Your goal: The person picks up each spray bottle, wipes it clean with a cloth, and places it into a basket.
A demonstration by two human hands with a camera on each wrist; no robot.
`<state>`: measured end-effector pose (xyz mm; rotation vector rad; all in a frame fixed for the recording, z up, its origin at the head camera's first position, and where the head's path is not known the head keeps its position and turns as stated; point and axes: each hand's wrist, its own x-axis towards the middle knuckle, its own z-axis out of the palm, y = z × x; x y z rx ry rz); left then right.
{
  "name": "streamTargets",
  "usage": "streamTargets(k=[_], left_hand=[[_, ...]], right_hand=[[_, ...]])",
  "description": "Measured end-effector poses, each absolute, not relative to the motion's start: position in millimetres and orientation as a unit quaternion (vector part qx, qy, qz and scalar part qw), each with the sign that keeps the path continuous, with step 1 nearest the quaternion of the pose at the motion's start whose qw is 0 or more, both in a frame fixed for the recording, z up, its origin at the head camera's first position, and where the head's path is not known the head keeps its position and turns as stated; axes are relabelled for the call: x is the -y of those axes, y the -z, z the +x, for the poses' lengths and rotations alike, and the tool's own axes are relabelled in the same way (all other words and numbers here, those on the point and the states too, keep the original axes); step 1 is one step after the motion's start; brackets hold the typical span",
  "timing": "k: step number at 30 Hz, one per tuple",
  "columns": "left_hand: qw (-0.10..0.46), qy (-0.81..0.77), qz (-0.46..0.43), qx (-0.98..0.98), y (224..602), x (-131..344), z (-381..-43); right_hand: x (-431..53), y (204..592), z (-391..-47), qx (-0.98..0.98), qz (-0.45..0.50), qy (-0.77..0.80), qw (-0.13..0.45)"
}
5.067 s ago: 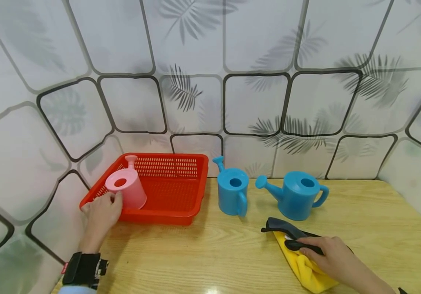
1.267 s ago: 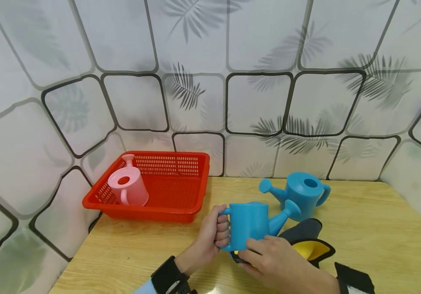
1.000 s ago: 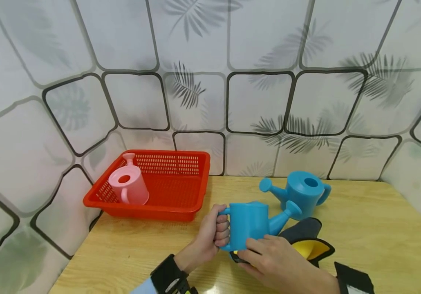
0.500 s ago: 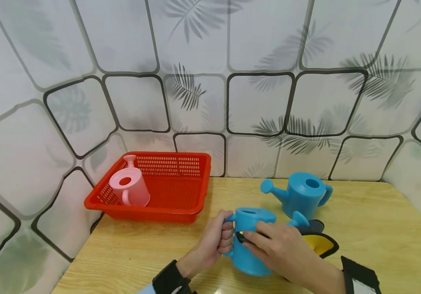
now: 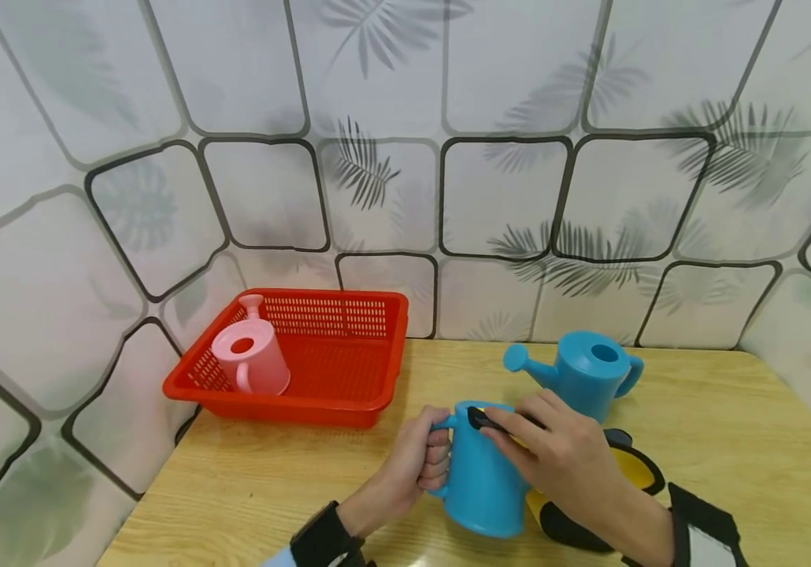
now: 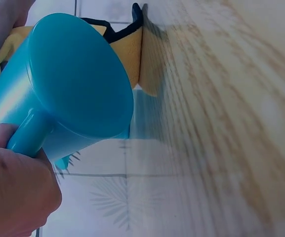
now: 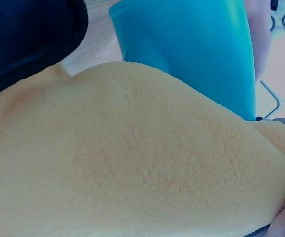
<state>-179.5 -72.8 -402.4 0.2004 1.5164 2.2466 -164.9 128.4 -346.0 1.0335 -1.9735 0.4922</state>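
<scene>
My left hand [image 5: 409, 461] grips the handle of a blue watering can [image 5: 483, 488], held up over the near part of the table. In the left wrist view the can's round base [image 6: 80, 74] is tipped towards the camera, and the fingers curl round the handle. My right hand [image 5: 568, 453] pinches a yellow, dark-edged cloth [image 5: 635, 468] and presses it on the can's upper side by the rim. Fluffy yellow cloth [image 7: 147, 153] fills much of the right wrist view, beside the blue can wall. The spout is hidden behind my right hand in the head view.
A red basket [image 5: 299, 408] stands at the back left with a pink watering can [image 5: 257, 358] inside its left end. Another blue watering can [image 5: 585, 382] stands on the wooden table [image 5: 292, 472] behind my right hand. A patterned wall covering [image 5: 384, 197] rises behind.
My left hand has left the pink can and taken the blue can from beside the basket. The can has since tilted, and my right hand has slid the cloth up towards its rim.
</scene>
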Motion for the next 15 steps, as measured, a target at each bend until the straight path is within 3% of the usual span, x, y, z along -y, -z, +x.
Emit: streamTargets(k=[15], left_hand=[[0.229,-0.821,0.061,-0.519,402.6,83.6,-181.8]], right_hand=[[-133.2,345.1,-169.5,0.784,0.414,-0.198,0.417]])
